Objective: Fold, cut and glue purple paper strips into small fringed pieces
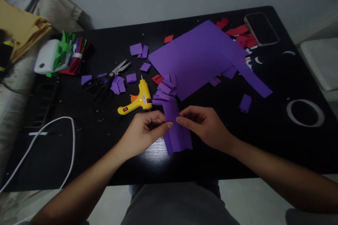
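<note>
Between my two hands is a creased purple paper strip (178, 139), its lengthwise folds partly opened out near the table's front edge. My left hand (146, 128) pinches its left side, thumb on top. On the opposite side my right hand (204, 123) grips it the same way, thumb and fingers closed on the edge. Just beyond the strip lies a pile of small folded purple paper pieces (166, 89). A yellow hot glue gun (137, 99) rests left of that pile, its small light glowing. Behind, a large purple paper sheet (194, 58) lies flat.
Black-handled scissors (112, 75) lie at the left among purple scraps. Bundled pipe cleaners (76, 54) stand farther left, above a white cable (72, 140). A phone (261, 28) sits at the back right beside red paper pieces (241, 35). A white ring (305, 113) lies at the right.
</note>
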Available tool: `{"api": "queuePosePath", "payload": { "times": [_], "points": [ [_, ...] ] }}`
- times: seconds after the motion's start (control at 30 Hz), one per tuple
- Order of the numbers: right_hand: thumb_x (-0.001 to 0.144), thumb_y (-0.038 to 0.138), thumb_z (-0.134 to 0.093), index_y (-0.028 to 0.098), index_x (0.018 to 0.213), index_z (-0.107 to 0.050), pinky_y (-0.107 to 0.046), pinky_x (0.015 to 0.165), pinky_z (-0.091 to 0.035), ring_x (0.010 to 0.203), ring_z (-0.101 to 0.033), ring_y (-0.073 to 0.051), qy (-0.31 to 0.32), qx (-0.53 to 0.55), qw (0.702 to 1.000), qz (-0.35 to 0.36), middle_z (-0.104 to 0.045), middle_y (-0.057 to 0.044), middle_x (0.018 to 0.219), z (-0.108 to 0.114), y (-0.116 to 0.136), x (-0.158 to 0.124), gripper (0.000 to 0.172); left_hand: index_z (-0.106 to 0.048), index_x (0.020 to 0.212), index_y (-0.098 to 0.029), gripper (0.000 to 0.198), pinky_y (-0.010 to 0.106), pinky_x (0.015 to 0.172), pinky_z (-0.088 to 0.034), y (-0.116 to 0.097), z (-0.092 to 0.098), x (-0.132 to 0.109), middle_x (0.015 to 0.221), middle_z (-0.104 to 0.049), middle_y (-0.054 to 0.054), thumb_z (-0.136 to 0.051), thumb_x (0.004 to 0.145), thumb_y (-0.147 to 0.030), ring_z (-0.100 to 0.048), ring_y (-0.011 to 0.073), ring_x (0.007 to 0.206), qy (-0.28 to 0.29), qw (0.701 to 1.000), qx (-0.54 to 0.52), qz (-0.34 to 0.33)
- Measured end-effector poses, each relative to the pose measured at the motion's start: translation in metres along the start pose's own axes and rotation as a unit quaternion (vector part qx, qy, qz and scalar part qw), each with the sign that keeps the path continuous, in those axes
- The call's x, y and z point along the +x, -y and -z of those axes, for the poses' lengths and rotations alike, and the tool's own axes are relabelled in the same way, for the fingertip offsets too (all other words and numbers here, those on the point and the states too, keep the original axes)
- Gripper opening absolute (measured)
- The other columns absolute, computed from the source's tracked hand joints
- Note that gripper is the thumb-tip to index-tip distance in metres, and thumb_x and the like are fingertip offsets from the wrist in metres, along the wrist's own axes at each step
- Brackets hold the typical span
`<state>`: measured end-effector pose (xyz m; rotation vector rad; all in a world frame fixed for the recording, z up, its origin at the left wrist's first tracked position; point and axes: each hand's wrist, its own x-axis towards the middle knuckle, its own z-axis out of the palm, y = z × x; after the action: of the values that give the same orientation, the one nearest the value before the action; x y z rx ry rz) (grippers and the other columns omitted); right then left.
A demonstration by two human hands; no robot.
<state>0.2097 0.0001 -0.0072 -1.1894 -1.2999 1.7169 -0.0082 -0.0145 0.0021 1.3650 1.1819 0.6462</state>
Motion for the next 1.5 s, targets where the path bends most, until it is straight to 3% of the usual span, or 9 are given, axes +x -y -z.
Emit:
{"api": "queuePosePath", "payload": {
  "times": [0.23,0.4,0.63,0.73,0.83,1.03,1.13,1.23,1.5],
  "points": [
    [0.086,0.022,-0.084,0.024,0.093,-0.08,-0.03,0.079,-0.058,0.084,-0.073,-0.017,-0.013,-0.042,0.991,0.129,-0.078,-0.001,0.09,0.003,-0.001,-0.002,0.008,-0.077,0.096,-0.018,0.003,0.023,0.07,-0.055,0.0,0.01,-0.001,0.086,-0.074,0.002,-0.075,0.096,-0.019,-0.068,0.0117,0.074,-0.071,0.934,0.203,-0.285],
    [0.088,0.009,-0.078,0.026,0.095,-0.082,-0.039,0.097,-0.058,0.103,-0.073,-0.021,-0.014,-0.099,0.955,0.281,-0.077,-0.005,0.105,0.007,-0.002,-0.004,0.019,-0.082,0.108,-0.023,0.019,0.026,0.069,-0.055,-0.007,0.015,-0.004,0.089,-0.065,0.002,-0.075,0.094,-0.013,-0.066,0.0127,0.079,-0.134,0.877,0.242,-0.393],
    [0.086,0.015,-0.076,0.027,0.12,-0.071,-0.039,0.101,-0.058,0.113,-0.069,-0.022,-0.094,-0.004,0.981,0.169,-0.071,-0.006,0.121,0.005,-0.006,-0.002,0.036,-0.081,0.117,-0.025,0.031,0.027,0.062,-0.052,-0.003,0.013,-0.009,0.083,-0.061,-0.001,-0.077,0.091,-0.008,-0.062,0.0113,0.072,-0.142,0.86,0.242,-0.427],
    [0.092,0.03,-0.07,0.021,0.104,-0.074,-0.032,0.078,-0.063,0.084,-0.073,-0.018,0.033,0.159,0.987,-0.006,-0.075,-0.005,0.093,0.006,-0.002,0.0,0.015,-0.083,0.112,-0.024,0.028,0.028,0.062,-0.052,-0.003,0.013,-0.01,0.083,-0.061,0.0,-0.077,0.091,-0.008,-0.062,0.0112,0.07,-0.154,0.853,0.269,-0.42],
    [0.09,0.043,-0.075,0.017,0.086,-0.073,-0.028,0.066,-0.062,0.07,-0.071,-0.016,0.11,0.217,0.964,-0.103,-0.073,-0.003,0.078,0.005,0.003,0.001,0.026,-0.084,0.107,-0.027,0.023,0.028,0.064,-0.054,-0.004,0.013,-0.011,0.081,-0.062,0.0,-0.074,0.094,-0.01,-0.062,0.0127,0.07,-0.146,0.848,0.31,-0.404],
    [0.075,0.039,-0.094,0.018,0.093,-0.079,-0.027,0.066,-0.062,0.069,-0.071,-0.014,0.055,0.146,0.984,-0.089,-0.079,-0.001,0.082,0.003,0.005,0.0,0.032,-0.073,0.12,-0.023,0.036,0.028,0.071,-0.055,-0.001,0.008,-0.006,0.085,-0.064,0.001,-0.072,0.089,-0.004,-0.064,0.0137,0.075,-0.135,0.878,0.255,-0.382],
    [0.074,0.042,-0.094,0.019,0.093,-0.079,-0.029,0.07,-0.063,0.073,-0.074,-0.016,0.018,0.119,0.991,-0.066,-0.08,-0.002,0.085,0.003,0.004,0.0,0.033,-0.064,0.118,-0.022,0.032,0.024,0.069,-0.054,0.0,0.002,-0.003,0.087,-0.064,-0.001,-0.072,0.09,-0.01,-0.062,0.0119,0.073,-0.174,0.948,0.094,-0.25],
    [0.076,0.044,-0.093,0.02,0.091,-0.079,-0.03,0.073,-0.064,0.077,-0.075,-0.018,0.0,0.091,0.995,-0.045,-0.08,-0.003,0.085,0.002,0.003,-0.001,0.032,-0.062,0.103,-0.019,0.011,0.021,0.06,-0.05,-0.002,-0.003,-0.001,0.082,-0.064,-0.001,-0.069,0.095,-0.021,-0.058,0.01,0.066,-0.091,0.988,-0.034,-0.122],
    [0.079,0.044,-0.091,0.02,0.097,-0.081,-0.036,0.081,-0.066,0.087,-0.079,-0.022,0.052,0.078,0.995,-0.028,-0.082,-0.005,0.09,-0.002,0.001,-0.003,0.031,-0.065,0.081,-0.015,0.016,0.019,0.051,-0.04,-0.007,-0.012,0.0,0.063,-0.058,-0.004,-0.07,0.093,-0.025,-0.05,0.0077,0.054,-0.041,0.997,-0.056,-0.047]
  ]
}}
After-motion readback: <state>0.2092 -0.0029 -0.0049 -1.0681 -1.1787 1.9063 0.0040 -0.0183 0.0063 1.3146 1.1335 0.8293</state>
